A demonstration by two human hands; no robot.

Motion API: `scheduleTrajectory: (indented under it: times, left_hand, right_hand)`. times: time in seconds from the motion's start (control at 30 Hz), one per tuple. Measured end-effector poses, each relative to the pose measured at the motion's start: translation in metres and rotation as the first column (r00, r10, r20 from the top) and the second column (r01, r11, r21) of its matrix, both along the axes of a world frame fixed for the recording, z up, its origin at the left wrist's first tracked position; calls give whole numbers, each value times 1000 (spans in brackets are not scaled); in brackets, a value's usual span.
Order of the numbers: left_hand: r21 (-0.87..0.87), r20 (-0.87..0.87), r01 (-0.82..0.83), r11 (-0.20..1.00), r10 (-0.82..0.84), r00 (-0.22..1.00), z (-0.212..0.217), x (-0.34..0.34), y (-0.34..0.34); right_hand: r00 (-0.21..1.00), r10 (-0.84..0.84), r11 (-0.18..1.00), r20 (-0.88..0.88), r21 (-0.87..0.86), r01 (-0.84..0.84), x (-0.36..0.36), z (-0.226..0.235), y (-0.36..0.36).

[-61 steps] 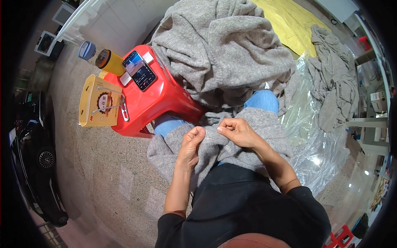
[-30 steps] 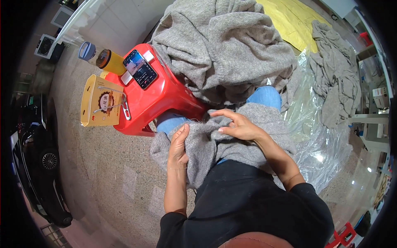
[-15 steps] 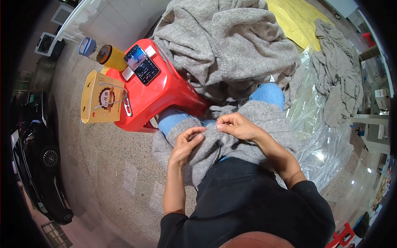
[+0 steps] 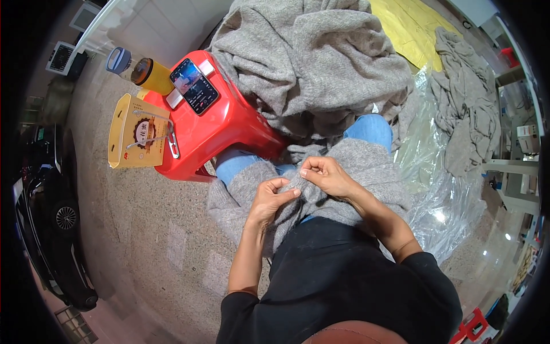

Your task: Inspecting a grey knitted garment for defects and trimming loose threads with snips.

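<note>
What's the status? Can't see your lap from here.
Both hands, left and right, pinching the grey knit on lap. Red stool close ahead, clear of hands.

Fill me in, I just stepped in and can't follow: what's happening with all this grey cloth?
A seated person has a grey knitted garment across their lap. The left hand and right hand both pinch the knit close together near its middle. A big pile of similar grey knitwear lies in front of the knees. To the person's left, a red stool carries a phone, with a yellow paper bag against it.
</note>
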State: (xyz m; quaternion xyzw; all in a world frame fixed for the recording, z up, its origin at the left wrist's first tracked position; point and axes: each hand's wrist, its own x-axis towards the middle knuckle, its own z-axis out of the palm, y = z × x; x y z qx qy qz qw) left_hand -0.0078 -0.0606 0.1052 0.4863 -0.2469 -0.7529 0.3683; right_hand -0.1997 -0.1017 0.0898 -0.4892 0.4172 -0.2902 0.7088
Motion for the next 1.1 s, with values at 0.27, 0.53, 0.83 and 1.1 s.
scheduleTrajectory:
  times: [0.27, 0.53, 0.83, 1.1]
  left_hand:
    - [2, 54, -71, 997, 71, 996, 1, 20, 2]
    - [0, -61, -175, 985, 175, 983, -6, 14, 2]
    - [16, 13, -8, 1000, 8, 1000, -1, 5, -1]
    - [21, -12, -38, 999, 38, 999, -7, 15, 6]
  right_hand:
    - [999, -6, 1000, -39, -13, 6, -9, 6, -5]
    - [995, 100, 995, 28, -11, -100, -6, 7, -3]
    - [999, -12, 997, -50, -75, 8, 3, 1, 2]
    - [998, -52, 998, -22, 20, 53, 1, -6, 1]
